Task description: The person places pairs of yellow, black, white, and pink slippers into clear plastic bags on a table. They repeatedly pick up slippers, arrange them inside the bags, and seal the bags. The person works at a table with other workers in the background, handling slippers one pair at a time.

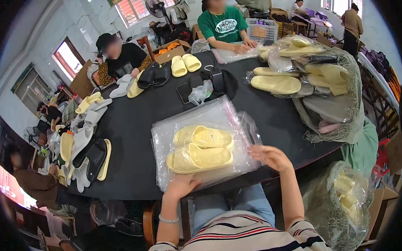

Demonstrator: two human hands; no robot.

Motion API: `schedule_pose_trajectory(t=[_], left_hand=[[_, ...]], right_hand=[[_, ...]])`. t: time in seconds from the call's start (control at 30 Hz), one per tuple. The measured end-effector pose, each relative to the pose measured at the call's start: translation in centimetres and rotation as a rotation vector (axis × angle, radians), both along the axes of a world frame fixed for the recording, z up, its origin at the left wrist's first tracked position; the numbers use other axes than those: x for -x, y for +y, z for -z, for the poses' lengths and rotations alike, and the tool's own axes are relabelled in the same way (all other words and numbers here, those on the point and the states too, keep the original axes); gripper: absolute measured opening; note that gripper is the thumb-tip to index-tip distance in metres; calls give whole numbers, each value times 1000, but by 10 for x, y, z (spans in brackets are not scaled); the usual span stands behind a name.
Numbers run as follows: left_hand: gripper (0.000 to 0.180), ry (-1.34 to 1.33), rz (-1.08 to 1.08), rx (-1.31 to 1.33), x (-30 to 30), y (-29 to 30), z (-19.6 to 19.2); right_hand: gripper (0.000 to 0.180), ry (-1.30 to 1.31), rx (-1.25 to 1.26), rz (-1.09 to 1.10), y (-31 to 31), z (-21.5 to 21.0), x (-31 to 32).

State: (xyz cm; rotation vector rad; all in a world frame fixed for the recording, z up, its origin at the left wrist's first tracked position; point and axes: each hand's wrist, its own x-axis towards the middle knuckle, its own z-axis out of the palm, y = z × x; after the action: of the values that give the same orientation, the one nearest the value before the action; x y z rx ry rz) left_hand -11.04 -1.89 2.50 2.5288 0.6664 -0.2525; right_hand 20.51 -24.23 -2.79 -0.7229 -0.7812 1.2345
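Head camera looks steeply down — close over the black table (134, 128).

L hand (182, 184) resting flat on near edge of clear bag stack (201, 121) | R hand (270, 157) pressing stack's right edge, fingers spread | pair of yellow slippers (201, 149) lying betw. both hands, inside top bag | black table (134, 128) sitting under everything | more slippers, grey & yellow (82, 139), lying well left of L hand
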Motion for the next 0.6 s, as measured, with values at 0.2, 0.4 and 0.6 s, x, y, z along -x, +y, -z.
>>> schedule_pose_trajectory(t=[0.2, 0.4, 0.6], left_hand=[[52, -328, 103, 501, 58, -11, -43], [57, -667, -365, -102, 36, 15, 11], [69, -439, -327, -378, 23, 25, 79]], right_hand=[[36, -501, 217, 69, 51, -34, -7], [39, -1216, 90, -86, 113, -39, 10], [47, -1348, -120, -35, 178, 6, -34]])
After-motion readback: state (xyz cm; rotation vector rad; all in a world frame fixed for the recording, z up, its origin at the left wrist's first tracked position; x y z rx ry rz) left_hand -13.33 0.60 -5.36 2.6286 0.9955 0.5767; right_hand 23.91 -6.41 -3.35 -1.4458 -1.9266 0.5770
